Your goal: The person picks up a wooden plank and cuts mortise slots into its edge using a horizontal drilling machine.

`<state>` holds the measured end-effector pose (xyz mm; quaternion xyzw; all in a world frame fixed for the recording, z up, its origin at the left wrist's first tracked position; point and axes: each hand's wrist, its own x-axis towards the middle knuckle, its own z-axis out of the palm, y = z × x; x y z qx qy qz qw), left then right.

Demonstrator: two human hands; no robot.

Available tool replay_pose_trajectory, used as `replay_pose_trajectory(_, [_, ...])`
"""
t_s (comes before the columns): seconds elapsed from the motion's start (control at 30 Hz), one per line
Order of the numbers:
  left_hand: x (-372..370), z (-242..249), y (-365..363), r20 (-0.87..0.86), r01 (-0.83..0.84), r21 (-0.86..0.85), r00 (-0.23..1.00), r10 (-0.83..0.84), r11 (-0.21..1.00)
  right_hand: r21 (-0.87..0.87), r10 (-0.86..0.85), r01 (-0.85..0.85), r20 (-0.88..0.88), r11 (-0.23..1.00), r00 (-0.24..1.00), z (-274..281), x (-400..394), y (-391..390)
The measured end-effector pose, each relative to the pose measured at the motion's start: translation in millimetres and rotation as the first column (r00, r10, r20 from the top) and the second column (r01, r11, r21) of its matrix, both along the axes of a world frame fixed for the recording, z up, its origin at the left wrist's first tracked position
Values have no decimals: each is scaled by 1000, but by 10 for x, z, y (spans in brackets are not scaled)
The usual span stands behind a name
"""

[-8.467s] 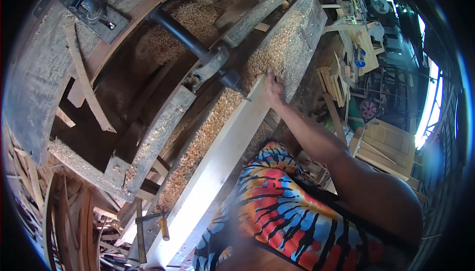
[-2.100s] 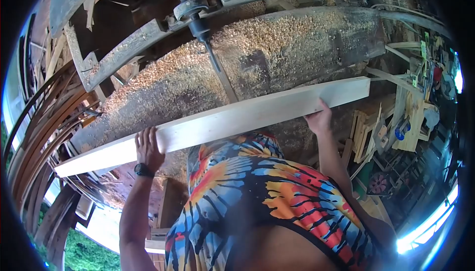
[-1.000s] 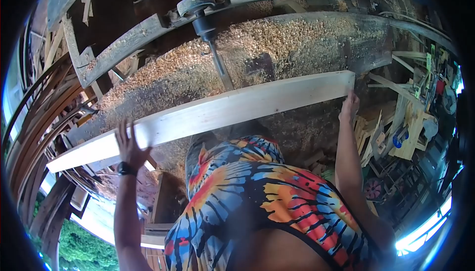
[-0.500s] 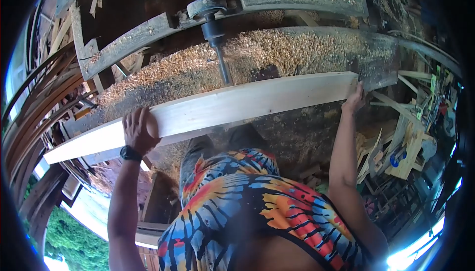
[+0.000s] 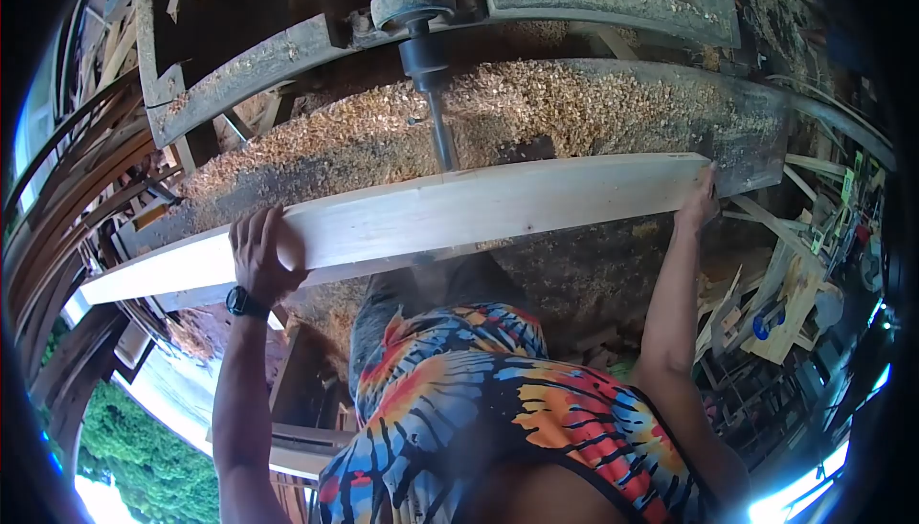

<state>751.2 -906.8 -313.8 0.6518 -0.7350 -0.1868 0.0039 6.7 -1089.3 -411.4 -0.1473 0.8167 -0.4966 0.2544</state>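
A long, pale wooden board [image 5: 498, 200] lies crosswise in front of me, its far edge right at the tip of a metal drill bit [image 5: 441, 133]. Toward the board's left part, my left hand [image 5: 260, 256] grips it, fingers over the top face and thumb toward the near edge. My right hand [image 5: 700, 200] is closed around the right end of the same board, its fingers partly hidden at the corner. The bit sits in a dark spindle [image 5: 421, 57] that comes in from the far side.
Wood shavings [image 5: 536, 93] are heaped on the worktable [image 5: 756, 146] behind the board. A wooden frame [image 5: 603, 0] flanks the spindle. Scrap strips [image 5: 81, 175] crowd the left, and offcuts [image 5: 780, 309] with a small blue item [image 5: 762, 327] lie at right.
The view has tilted slightly. My right-hand fingers curl closer around the board's end, where one finger pointed up before. The left hand keeps its hold, and the bit stays at the board's edge.
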Motion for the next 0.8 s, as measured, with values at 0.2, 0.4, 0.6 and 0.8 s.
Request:
replay_pose_trajectory(0.2, [-12,6,-5,1,-16,21,1000,16,1000,14,12,-12,3,1000,1000,-7,-18,-28])
replay_pose_trajectory(0.4, [25,-11,-27,-8,-18,41,1000,19,999,43,31,-32,29,999,999,-15,-55,-65])
replay_pose_trajectory(0.6, [5,-59,4,-3,-34,12,999,34,999,-36,30,-34,-110,999,993,-117,-56,-57])
replay_pose_trajectory(0.8, [-92,21,200,-22,31,0,999,-30,1000,209,3,33,-172,977,985,211,-5,585])
